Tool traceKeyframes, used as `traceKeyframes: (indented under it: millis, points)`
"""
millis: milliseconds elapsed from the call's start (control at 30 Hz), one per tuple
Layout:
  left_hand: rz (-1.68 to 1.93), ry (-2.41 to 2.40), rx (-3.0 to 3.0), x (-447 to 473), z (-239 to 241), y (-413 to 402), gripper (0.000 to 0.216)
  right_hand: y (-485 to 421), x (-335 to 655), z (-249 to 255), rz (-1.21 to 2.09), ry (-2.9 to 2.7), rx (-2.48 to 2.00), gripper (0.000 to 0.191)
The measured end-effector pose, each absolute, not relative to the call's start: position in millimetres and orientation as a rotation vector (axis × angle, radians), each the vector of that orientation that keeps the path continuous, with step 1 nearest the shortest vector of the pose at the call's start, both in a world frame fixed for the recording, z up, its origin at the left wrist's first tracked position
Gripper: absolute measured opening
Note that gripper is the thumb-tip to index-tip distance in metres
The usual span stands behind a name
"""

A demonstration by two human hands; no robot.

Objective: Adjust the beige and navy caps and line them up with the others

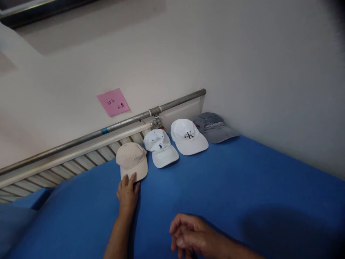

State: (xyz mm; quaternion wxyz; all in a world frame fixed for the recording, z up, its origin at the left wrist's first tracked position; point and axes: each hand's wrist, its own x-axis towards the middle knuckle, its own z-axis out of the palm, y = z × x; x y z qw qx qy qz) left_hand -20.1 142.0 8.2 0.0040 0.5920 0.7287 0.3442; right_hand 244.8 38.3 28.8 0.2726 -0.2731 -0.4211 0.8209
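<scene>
My left hand [127,194] is at the brim of a beige baseball cap [130,156], its fingers on top and its thumb by the front edge. That cap sits on the blue bed cover [159,194] at the left end of a row. Beside it is a white cap with a small dark horse-rider emblem [157,141], then a white cap with black letters [185,128]. A grey cap [212,126] ends the row on the right, partly behind its neighbour. My right hand [190,232] hovers lower down, holding nothing, its fingers loosely curled and apart from the thumb.
Behind the caps runs a metal pipe [129,119] above a pale ribbed radiator [81,163], with a valve [157,121] near the middle caps. A pink note [112,103] with handwriting is stuck on the wall [229,64]. A dark-edged frame [40,14] hangs top left.
</scene>
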Motion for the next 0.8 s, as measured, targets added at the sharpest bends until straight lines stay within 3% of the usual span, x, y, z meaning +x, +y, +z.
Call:
traceKeyframes:
  millis: [600,800]
  points:
    - [1.370,2.214,1.864,-12.6,13.5,136.5,0.033,42.0,241.3,29.5,2.194,-1.235,-0.744,0.018]
    - [1.761,1.664,1.379,32.5,53.5,59.0,0.022,44.1,239.9,27.0,2.174,-1.156,-0.736,0.018]
